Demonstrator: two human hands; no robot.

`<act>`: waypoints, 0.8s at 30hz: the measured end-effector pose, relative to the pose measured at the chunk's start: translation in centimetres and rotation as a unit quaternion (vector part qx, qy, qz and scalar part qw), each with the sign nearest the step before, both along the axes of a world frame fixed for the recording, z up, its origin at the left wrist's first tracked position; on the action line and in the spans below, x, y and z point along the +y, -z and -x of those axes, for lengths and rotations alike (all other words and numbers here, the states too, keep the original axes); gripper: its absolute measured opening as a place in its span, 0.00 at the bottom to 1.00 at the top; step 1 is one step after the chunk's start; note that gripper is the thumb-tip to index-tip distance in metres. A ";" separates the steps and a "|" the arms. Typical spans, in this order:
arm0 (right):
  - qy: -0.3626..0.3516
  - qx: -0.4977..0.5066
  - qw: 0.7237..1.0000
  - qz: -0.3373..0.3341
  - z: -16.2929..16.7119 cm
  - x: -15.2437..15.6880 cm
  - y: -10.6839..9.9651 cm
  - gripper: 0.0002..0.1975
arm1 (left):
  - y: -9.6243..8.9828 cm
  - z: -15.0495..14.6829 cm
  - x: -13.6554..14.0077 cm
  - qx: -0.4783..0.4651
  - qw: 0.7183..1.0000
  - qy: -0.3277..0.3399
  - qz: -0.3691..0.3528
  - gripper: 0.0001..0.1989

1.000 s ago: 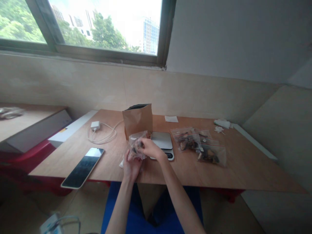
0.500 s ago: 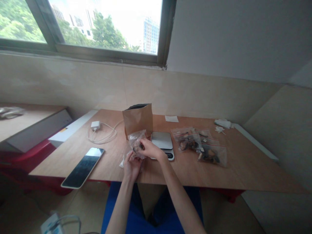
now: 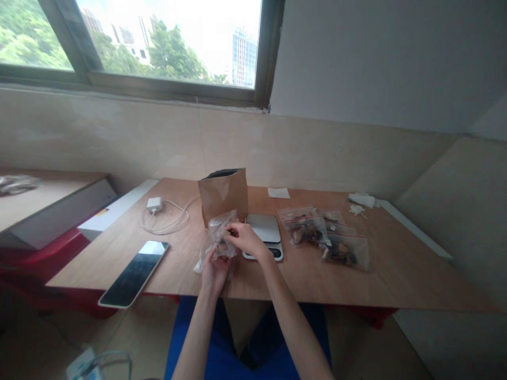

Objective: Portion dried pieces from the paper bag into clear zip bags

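A crinkled clear plastic bag [image 3: 222,224] with some brownish pieces inside stands in front of me. My left hand [image 3: 214,266] is closed around its lower part from below. At the bag's right side, the fingers of my right hand [image 3: 243,238] are pinched together; a small dark piece seems to show at their tips, too small to name. Behind the bag is an upright brown paper bag [image 3: 224,192], its top open. Right of it lies a kitchen scale [image 3: 263,228] with a bare metal plate, partly hidden by my right hand.
Several zip bags of dark dried pieces [image 3: 343,250] lie to the right. On the left are a phone [image 3: 137,273] overhanging the table's front edge and a white charger [image 3: 154,204] with its cable. A white paper slip [image 3: 279,193] and crumpled white plastic [image 3: 362,200] lie farther back.
My right hand has shifted slightly up and right, away from my left hand, at the clear bag's side. My left hand stays around the bag. Everything else looks the same.
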State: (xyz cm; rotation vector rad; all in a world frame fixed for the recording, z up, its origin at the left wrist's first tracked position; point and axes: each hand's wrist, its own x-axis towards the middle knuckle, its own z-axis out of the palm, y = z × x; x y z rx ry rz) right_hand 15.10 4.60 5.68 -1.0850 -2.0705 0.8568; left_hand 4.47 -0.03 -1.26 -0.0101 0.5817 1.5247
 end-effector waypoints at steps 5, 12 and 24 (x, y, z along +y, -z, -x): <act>0.048 0.054 0.997 -0.009 -0.1 0.3 0.0 0.07 | -0.3 -0.1 0.0 -0.003 1.000 -0.014 0.011 0.11; 0.104 0.103 0.989 -0.026 -0.8 0.8 -0.7 0.07 | 0.5 0.1 0.2 -0.004 1.000 -0.007 -0.002 0.11; 0.109 0.078 0.954 -0.269 0.0 7.1 -11.0 0.07 | 0.7 0.4 0.0 -0.040 0.999 -0.006 -0.024 0.12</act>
